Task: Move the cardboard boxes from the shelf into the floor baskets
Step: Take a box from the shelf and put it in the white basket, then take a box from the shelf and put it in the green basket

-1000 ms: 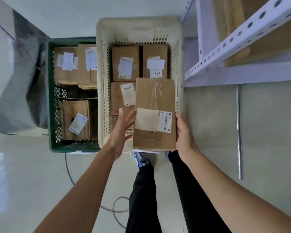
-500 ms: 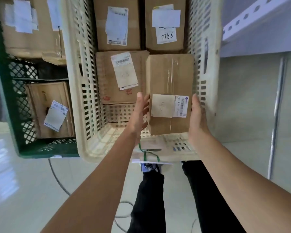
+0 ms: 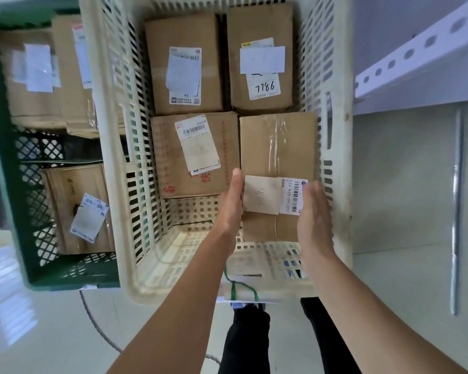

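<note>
A brown cardboard box (image 3: 277, 147) with a barcode label lies in the near right corner of the white floor basket (image 3: 338, 157). Three other labelled boxes (image 3: 184, 63) lie flat in that basket. My left hand (image 3: 231, 203) is flat, fingers straight, along the box's left edge. My right hand (image 3: 314, 214) hovers flat over the box's right side, partly covering the label, not clasping it. The green basket (image 3: 0, 184) to the left holds several more boxes (image 3: 76, 206).
The white perforated shelf frame (image 3: 416, 58) rises at the upper right, with a thin metal rod (image 3: 455, 211) on the floor beside the white basket. A dark cable (image 3: 97, 327) trails over the pale floor near my legs (image 3: 243, 344).
The box went down from above the white basket's rim into its near right corner. My view moved closer to the baskets. My hands loosened from the box's sides.
</note>
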The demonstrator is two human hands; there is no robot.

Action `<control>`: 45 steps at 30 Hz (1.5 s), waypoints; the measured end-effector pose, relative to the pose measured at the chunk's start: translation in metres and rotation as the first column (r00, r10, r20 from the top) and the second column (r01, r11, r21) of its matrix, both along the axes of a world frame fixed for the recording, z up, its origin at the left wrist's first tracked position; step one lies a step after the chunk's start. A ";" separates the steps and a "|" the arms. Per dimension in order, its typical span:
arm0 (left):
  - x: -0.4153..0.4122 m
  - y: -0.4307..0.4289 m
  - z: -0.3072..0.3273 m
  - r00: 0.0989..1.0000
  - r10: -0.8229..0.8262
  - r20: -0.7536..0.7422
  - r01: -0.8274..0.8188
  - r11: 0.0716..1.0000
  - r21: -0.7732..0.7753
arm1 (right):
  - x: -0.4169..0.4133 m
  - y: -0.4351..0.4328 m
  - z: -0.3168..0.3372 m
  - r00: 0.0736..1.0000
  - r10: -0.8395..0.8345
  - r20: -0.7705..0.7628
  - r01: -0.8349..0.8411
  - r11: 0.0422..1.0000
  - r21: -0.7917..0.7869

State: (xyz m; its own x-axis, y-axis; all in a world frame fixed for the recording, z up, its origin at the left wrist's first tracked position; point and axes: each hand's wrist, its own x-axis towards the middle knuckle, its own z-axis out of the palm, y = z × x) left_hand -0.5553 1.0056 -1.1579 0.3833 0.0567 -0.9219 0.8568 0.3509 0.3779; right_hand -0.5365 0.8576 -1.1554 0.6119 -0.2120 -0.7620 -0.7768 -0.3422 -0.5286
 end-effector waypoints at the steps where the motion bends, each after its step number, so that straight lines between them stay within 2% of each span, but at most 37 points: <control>1: 0.002 0.000 -0.001 1.000 0.000 -0.003 0.000 1.000 0.010 | -0.001 0.002 -0.003 0.999 0.039 0.012 -0.039 0.999 -0.013; 3: 0.004 -0.001 -0.005 1.000 0.004 0.000 -0.004 0.999 0.035 | -0.001 0.010 -0.011 0.998 0.050 0.024 -0.049 0.998 -0.037; 6: 0.006 -0.004 -0.009 1.000 0.016 0.005 -0.017 0.997 0.071 | 0.007 0.020 -0.020 0.999 -0.034 -0.010 0.032 0.993 -0.114; 9: 0.008 -0.008 -0.016 1.000 0.016 0.018 -0.017 0.996 0.091 | 0.017 0.018 -0.031 0.998 -0.002 -0.069 -0.009 0.987 -0.161; 19: 0.025 -0.008 -0.031 0.999 -0.051 0.017 0.049 0.991 0.121 | 0.028 0.016 -0.041 0.998 0.014 -0.054 -0.014 1.000 -0.002; 25: 0.015 -0.013 -0.024 0.991 -0.103 0.090 0.090 0.987 0.136 | 0.024 0.024 -0.032 0.999 0.044 -0.008 -0.044 0.999 0.017; 29: 0.006 -0.010 -0.018 0.987 -0.041 0.156 0.033 0.998 0.054 | 0.014 0.025 -0.029 0.997 0.065 0.042 -0.067 0.997 0.046; 33: 0.003 -0.007 -0.008 0.983 -0.019 0.182 0.009 0.998 0.054 | 0.016 0.019 -0.019 0.997 0.043 0.057 -0.049 0.992 0.113; 38: 0.009 -0.005 0.038 0.965 -0.025 0.261 0.011 0.998 0.057 | 0.022 0.018 0.028 0.987 -0.009 0.159 -0.030 0.971 0.238; 45: 0.026 -0.004 0.176 0.892 -0.116 0.437 0.069 0.990 0.123 | 0.042 0.002 0.159 0.939 -0.117 0.323 -0.013 0.927 0.375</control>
State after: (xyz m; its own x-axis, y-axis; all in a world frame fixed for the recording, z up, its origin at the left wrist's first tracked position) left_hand -0.5295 1.0012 -0.9820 0.7581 0.0845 -0.6466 0.6192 0.2178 0.7545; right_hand -0.4941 0.8599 -0.9968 0.8389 0.0035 -0.5443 -0.5438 -0.0379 -0.8383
